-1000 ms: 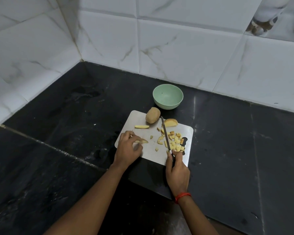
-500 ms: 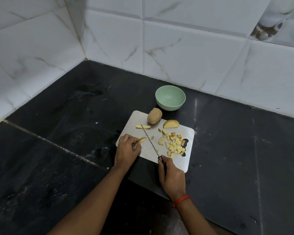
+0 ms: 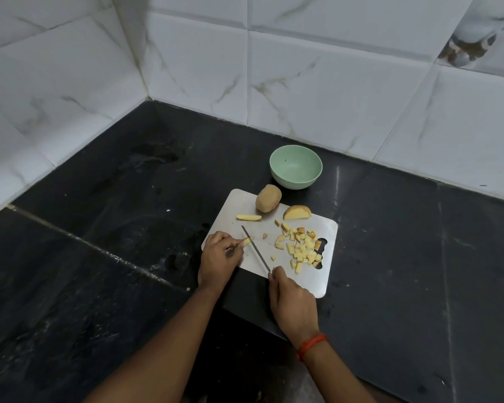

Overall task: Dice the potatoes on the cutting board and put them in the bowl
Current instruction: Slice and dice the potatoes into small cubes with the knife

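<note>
Left hand: the left hand point(image 3: 220, 258) sits at 8 o'clock on the board, fingertips bunched and pinching the near end of a pale yellow potato strip point(image 3: 248, 241), so the strip can't roll and its free end is left for the blade
Right hand: the right hand point(image 3: 293, 298) comes in at 5 o'clock, fingers wrapped round the handle of a thin steel knife point(image 3: 255, 248); the handle itself is hidden inside the grip
Knife: the blade runs on a slant from the hand up towards 11 o'clock and meets the strip just ahead of the left fingertips; from here I can't tell whether the edge has bitten in
Cutting board: a light grey rectangular cutting board point(image 3: 245, 205) with rounded corners and a cut-out handle, lying askew on the black stone counter point(image 3: 128, 228), close to the person so both wrists stay low
Diced potato: a loose heap of small yellow cubes point(image 3: 301, 250) at 3 o'clock, kept well clear of the cutting spot, I'd say to keep working room
Waiting pieces: a whole brown unpeeled potato point(image 3: 268, 198) at 12 o'clock, a cut potato half point(image 3: 296, 212) at 1 o'clock, and a second loose strip point(image 3: 248, 218) at 11 o'clock, all parked at the far edge out of the knife's way
Bowl: a pale green round bowl point(image 3: 296, 181) stands just beyond the board at 12 to 1 o'clock, near enough to sweep the cubes across; no potato shows in it
Progress: by my reckoning under halfway, with dicing under way and nothing moved to the bowl
</note>
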